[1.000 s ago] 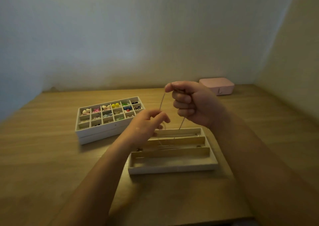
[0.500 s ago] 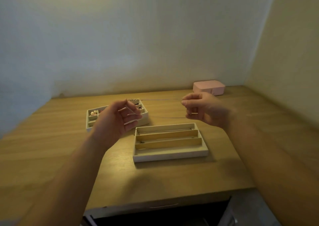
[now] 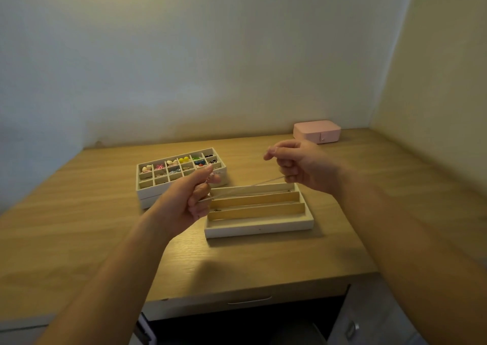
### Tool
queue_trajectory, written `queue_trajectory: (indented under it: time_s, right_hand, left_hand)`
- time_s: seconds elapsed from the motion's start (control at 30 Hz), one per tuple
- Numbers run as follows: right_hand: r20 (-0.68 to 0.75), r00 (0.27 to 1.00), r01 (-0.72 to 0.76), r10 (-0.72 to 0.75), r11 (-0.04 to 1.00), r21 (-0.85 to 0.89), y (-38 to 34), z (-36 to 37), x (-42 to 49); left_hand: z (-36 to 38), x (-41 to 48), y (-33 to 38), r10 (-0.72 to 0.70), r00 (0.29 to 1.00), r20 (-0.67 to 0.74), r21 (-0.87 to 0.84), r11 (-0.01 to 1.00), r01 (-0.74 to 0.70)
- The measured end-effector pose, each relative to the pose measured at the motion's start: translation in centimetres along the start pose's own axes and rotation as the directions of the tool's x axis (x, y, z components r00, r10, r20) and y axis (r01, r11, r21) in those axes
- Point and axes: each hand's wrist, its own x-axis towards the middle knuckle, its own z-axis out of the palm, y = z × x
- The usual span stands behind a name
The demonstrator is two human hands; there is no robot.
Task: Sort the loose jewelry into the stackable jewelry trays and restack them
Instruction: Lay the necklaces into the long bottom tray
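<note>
wooden desk (image 3: 79, 239) | corner of pale walls | pink box (image 3: 317, 131) at back

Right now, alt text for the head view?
Two hands, left hand and right hand, stretch a thin chain above a long-slot tray on a wooden desk. A grid tray of colourful jewelry sits behind; a pink box lies farther back.

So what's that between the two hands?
A thin chain, stretched from the left hand to the right hand, above the long-slot tray. The head view shows it.
</note>
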Motion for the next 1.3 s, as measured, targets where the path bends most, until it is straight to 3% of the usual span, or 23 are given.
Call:
queue_trajectory:
  time_s: [0.1, 0.3, 0.43, 0.57, 0.77, 0.9, 1.03, 1.3]
  right_hand:
    - [0.062, 0.997, -0.044, 0.052, 0.992, -0.117, -0.2, 0.3, 0.1]
    - [-0.014, 0.995, -0.098, 0.097, 0.979, -0.179, 0.9, 0.0, 0.4]
    - [-0.103, 0.993, -0.075, 0.062, 0.989, -0.125, 2.1, -0.7, 0.4]
    - [-0.206, 0.976, -0.083, 0.068, 0.994, -0.066, 3.1, -1.3, 0.4]
    - [-0.298, 0.941, -0.174, 0.163, 0.985, -0.011, 4.0, -2.6, -0.1]
    - [-0.269, 0.927, -0.299, 0.262, 0.949, -0.104, 4.5, -3.4, -0.9]
    - [-0.233, 0.917, -0.390, 0.323, 0.845, -0.366, 4.9, -3.4, -1.4]
    - [-0.250, 0.917, -0.399, 0.312, 0.680, -0.615, 5.1, -2.3, -1.4]
  left_hand:
    - [-0.3, -0.1, -0.1, 0.031, 0.999, -0.024, 0.048, 0.998, -0.030]
    - [-1.9, 0.0, -0.1, 0.080, 0.986, -0.143, 0.093, 0.993, -0.067]
    - [-2.7, 0.4, -0.3, 0.093, 0.965, -0.247, 0.063, 0.995, -0.080]
    - [-2.8, 0.6, -0.8, 0.113, 0.962, -0.250, 0.052, 0.993, -0.103]
    - [-2.4, 0.5, -1.3, 0.101, 0.959, -0.266, 0.224, 0.974, -0.040]
    - [-2.4, 0.3, -1.7, 0.104, 0.956, -0.275, 0.442, 0.897, 0.029]
    - [-2.6, 0.3, -1.9, 0.133, 0.958, -0.253, 0.608, 0.793, 0.051]
    - [-2.7, 1.2, -3.4, 0.235, 0.950, -0.206, 0.857, 0.512, 0.059]
